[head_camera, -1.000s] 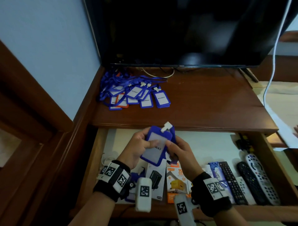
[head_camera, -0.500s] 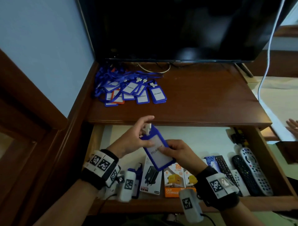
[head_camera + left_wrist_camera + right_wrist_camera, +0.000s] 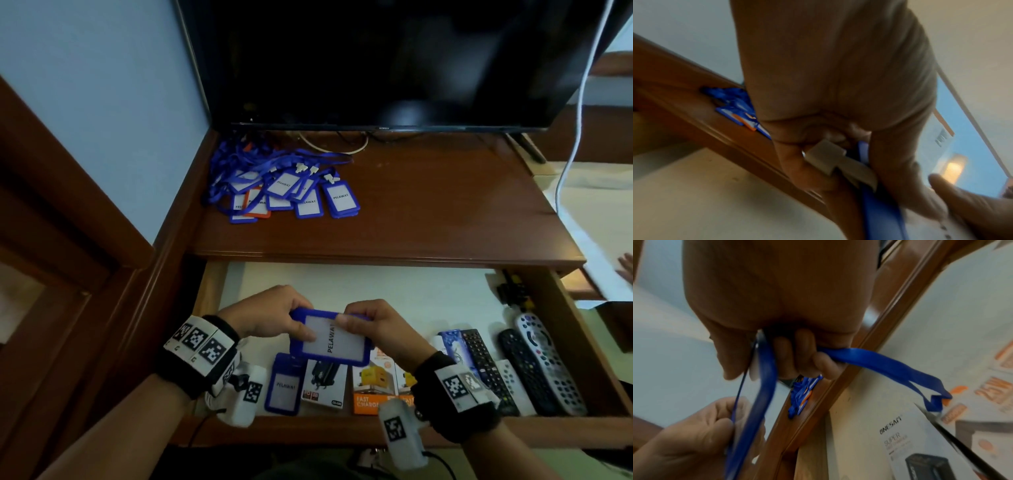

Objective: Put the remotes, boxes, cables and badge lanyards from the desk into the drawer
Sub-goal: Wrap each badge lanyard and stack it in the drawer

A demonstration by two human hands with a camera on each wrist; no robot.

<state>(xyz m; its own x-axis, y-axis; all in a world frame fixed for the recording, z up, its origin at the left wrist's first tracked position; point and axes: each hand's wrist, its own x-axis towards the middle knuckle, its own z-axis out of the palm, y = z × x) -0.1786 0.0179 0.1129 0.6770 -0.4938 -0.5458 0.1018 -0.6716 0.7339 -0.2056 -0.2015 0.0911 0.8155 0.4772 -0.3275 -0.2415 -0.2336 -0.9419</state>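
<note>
Holding badge holder (image 3: 331, 338) crosswise, clip leftward, both hands.

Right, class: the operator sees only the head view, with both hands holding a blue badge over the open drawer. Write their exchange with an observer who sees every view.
Operator: Where is the strap of the badge holder? I can't see it.
Observer: The right wrist view shows the blue strap tucked under the curled fingers of the right hand, its loop trailing out over the charger boxes.
Operator: And the clip?
Observer: The left wrist view shows the whitish clip lying against the fingers of the left hand.
</note>
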